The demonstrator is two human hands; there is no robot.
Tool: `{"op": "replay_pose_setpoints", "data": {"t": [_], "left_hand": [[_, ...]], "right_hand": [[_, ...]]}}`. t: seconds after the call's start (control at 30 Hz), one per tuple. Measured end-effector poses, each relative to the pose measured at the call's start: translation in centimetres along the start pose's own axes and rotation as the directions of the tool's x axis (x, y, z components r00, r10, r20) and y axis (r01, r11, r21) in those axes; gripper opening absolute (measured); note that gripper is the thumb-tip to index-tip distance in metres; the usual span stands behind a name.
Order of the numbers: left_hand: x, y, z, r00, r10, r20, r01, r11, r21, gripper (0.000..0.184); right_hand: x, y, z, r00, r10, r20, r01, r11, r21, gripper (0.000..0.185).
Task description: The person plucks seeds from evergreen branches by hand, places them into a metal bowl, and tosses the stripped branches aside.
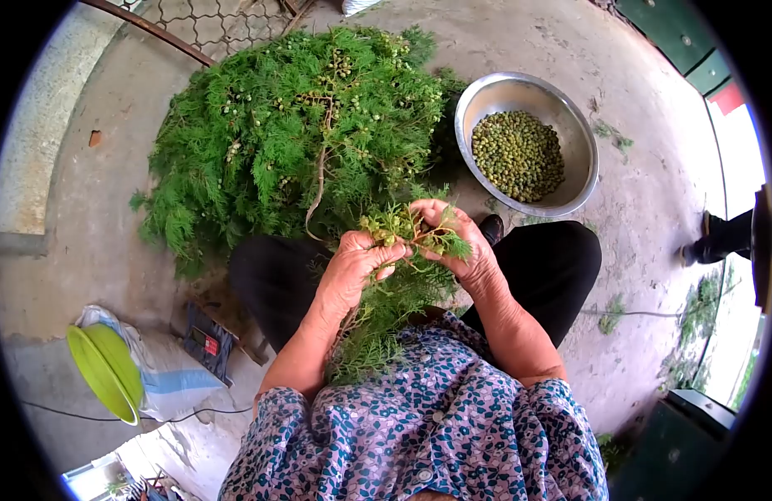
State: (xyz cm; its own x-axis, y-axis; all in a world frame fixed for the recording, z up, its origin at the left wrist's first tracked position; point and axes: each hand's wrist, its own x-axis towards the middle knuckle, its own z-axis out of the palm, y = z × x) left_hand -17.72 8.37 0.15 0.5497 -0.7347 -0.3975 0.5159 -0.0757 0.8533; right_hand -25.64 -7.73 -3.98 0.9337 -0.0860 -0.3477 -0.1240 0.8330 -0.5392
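My left hand [358, 269] is closed on a leafy green branch [402, 288] that hangs down over my lap. On the other side of the same sprig, my right hand [454, 238] is closed with its fingers bent round the twigs. Clusters of small pale green cones [394, 224] show between and above my fingertips. Beyond my hands lies a large pile of green branches [260, 142] bearing more cones. To its right stands a wide metal basin [579, 159] holding many loose greenish cones [518, 156].
At the lower left a lime green basin [106, 373] leans by a white sack [173, 367]. Another person's dark leg and shoe [707, 242] show at the right edge. Leafy scraps [611, 313] and a thin cable lie on the concrete floor [645, 150].
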Motion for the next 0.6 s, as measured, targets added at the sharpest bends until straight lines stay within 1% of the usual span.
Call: {"op": "replay_pose_setpoints", "data": {"t": [0.03,0.1,0.13,0.17,0.23,0.27,0.3,0.33,0.37,0.4,0.43,0.5,0.53,0.6], "left_hand": [[0.1,-0.1,-0.1,1.0,-0.002,0.001,0.002,1.0,0.001,0.013],[0.2,-0.4,-0.3,0.999,0.033,0.036,-0.034,0.999,0.019,0.014],[0.2,-0.4,-0.3,0.999,0.032,0.036,-0.032,0.999,0.018,0.014],[0.2,-0.4,-0.2,1.0,0.005,0.024,-0.006,0.999,0.037,0.015],[0.2,-0.4,-0.1,1.0,-0.023,0.013,0.022,0.998,0.054,0.017],[0.1,-0.3,0.1,1.0,-0.024,0.018,0.022,0.996,0.084,0.017],[0.2,-0.2,0.3,0.999,-0.025,0.028,0.021,0.993,0.116,0.018],[0.1,-0.1,0.5,0.999,-0.037,0.009,0.036,0.994,0.103,0.019],[0.2,-0.3,0.4,0.998,-0.045,0.035,0.043,0.996,0.072,0.018],[0.2,-0.1,0.6,0.997,-0.072,0.036,0.069,0.995,0.07,0.017],[0.1,0.0,0.7,0.995,-0.098,0.034,0.096,0.993,0.068,0.016],[0.4,-0.4,0.0,0.992,-0.113,0.06,0.11,0.993,0.047,0.014],[0.4,-0.2,0.2,0.991,-0.118,0.06,0.116,0.993,0.034,0.014],[0.4,-0.1,0.3,0.991,-0.122,0.062,0.121,0.992,0.02,0.013]], "right_hand": [[-0.2,-0.2,0.3,1.0,-0.001,-0.002,0.001,1.0,0.002,0.024],[-0.5,-0.2,0.6,0.995,0.058,0.081,-0.053,0.997,-0.058,0.023],[-0.1,0.1,0.1,0.977,0.067,0.204,-0.076,0.996,0.037,0.022],[-0.2,0.2,0.2,0.977,0.068,0.203,-0.077,0.996,0.037,0.022],[-0.4,0.3,0.4,0.99,-0.015,0.14,0.023,0.998,-0.056,0.025],[-0.4,0.1,0.3,0.991,0.012,0.136,0.008,0.989,-0.145,0.031],[-0.5,0.0,0.5,0.991,0.008,0.133,0.011,0.989,-0.146,0.031],[-0.6,-0.2,0.8,0.987,0.009,0.162,0.016,0.989,-0.148,0.033],[-0.8,-0.4,1.0,0.982,0.007,0.189,0.022,0.988,-0.152,0.035],[-1.0,-0.2,0.7,0.985,0.074,0.155,-0.052,0.989,-0.142,0.039],[-1.1,-0.2,0.7,0.981,0.065,0.18,-0.031,0.982,-0.188,0.04],[-0.8,0.3,0.0,0.97,0.03,0.241,0.016,0.982,-0.188,0.037],[-0.7,0.2,-0.3,0.955,0.031,0.295,0.036,0.975,-0.218,0.029],[-0.9,-0.2,-0.1,0.962,0.022,0.272,0.043,0.972,-0.23,0.027]]}}
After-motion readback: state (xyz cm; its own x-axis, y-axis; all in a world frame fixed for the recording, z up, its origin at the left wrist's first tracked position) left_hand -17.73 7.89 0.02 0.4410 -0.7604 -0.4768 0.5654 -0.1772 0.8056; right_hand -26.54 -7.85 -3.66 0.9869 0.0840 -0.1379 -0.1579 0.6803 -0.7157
